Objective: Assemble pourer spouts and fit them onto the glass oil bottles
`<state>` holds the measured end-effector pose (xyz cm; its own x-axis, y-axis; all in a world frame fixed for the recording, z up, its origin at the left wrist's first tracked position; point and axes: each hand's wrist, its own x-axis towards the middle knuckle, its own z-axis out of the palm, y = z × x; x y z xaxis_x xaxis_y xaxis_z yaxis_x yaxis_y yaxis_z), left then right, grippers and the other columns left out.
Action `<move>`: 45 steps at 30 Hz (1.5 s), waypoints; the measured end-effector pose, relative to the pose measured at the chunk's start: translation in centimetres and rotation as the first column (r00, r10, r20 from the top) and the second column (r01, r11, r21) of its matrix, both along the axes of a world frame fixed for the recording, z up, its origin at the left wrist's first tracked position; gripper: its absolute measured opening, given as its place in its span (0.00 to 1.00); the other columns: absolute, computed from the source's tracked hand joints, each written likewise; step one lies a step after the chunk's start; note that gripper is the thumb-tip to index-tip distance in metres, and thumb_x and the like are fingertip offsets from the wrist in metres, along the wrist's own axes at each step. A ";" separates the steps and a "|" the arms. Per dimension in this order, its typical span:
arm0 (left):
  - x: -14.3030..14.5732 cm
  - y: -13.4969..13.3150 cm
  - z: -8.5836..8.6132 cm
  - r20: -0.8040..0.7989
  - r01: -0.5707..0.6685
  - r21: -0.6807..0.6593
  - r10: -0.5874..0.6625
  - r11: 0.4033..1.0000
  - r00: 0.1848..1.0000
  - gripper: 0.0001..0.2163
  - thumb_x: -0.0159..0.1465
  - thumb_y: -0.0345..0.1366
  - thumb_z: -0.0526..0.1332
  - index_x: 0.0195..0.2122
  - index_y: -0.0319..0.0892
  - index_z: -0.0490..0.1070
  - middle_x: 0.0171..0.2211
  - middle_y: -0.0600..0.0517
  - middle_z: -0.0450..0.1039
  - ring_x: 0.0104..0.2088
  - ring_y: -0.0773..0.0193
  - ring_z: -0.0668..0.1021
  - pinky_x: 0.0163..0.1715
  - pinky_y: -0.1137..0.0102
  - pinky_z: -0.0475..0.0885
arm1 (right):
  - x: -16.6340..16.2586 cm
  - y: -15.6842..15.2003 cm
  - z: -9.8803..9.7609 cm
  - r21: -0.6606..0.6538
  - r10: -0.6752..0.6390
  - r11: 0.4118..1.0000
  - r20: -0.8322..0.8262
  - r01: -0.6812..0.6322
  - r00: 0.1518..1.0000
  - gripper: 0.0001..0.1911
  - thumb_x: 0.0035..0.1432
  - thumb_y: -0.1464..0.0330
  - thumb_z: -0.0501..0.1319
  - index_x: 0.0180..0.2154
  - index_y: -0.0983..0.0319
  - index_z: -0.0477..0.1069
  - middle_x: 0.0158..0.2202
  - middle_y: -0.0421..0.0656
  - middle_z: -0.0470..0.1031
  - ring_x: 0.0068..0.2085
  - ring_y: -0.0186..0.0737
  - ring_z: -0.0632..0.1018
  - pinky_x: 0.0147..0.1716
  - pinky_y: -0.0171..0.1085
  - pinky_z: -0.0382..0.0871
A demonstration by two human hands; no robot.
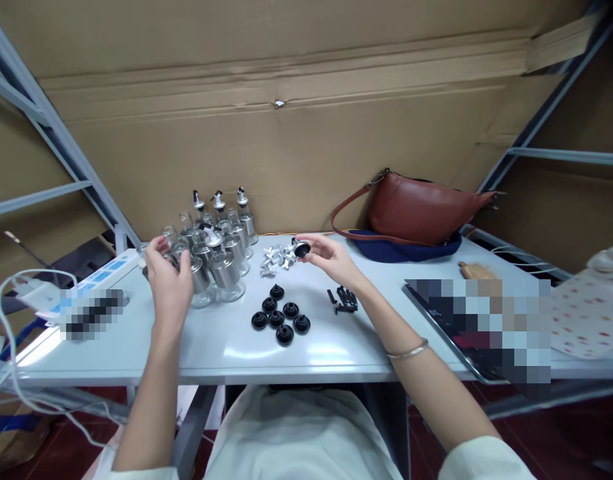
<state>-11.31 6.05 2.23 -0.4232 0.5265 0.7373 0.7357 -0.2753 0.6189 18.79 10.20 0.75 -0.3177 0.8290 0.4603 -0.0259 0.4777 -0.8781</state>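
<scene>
My left hand (pixel 169 283) is at the left edge of a cluster of glass bottles with steel sleeves (pixel 225 270). Its fingers curl round one bottle (pixel 143 252), which is mostly hidden behind the hand. Several bottles at the back carry silver pourer tops (pixel 243 199). Over the middle of the table, my right hand (pixel 329 259) pinches a pourer top (pixel 301 249) with its black underside showing. Just beside that hand lies a pile of silver-white pourer parts (pixel 276 260). Several round black stoppers (pixel 276 319) rest nearer the front edge.
Small black levers (pixel 347 299) lie right of the stoppers. A brown handbag (pixel 426 207) sits on a dark blue item (pixel 406 248) at the back right. A blurred dark flat object (pixel 451 330) is at the right. A white power strip (pixel 106 277) with cables lies left.
</scene>
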 end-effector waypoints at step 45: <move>17.3 -6.4 -2.5 0.167 0.988 0.091 -0.980 0.123 0.107 0.24 0.65 0.34 0.58 0.56 0.54 0.44 0.57 0.47 0.60 0.52 0.63 0.72 0.50 0.64 0.69 | 0.8 -12.3 1.5 0.394 -0.349 0.839 -0.137 0.374 0.927 0.11 0.61 0.70 0.59 0.46 0.57 0.71 0.44 0.42 0.77 0.46 0.39 0.78 0.44 0.36 0.74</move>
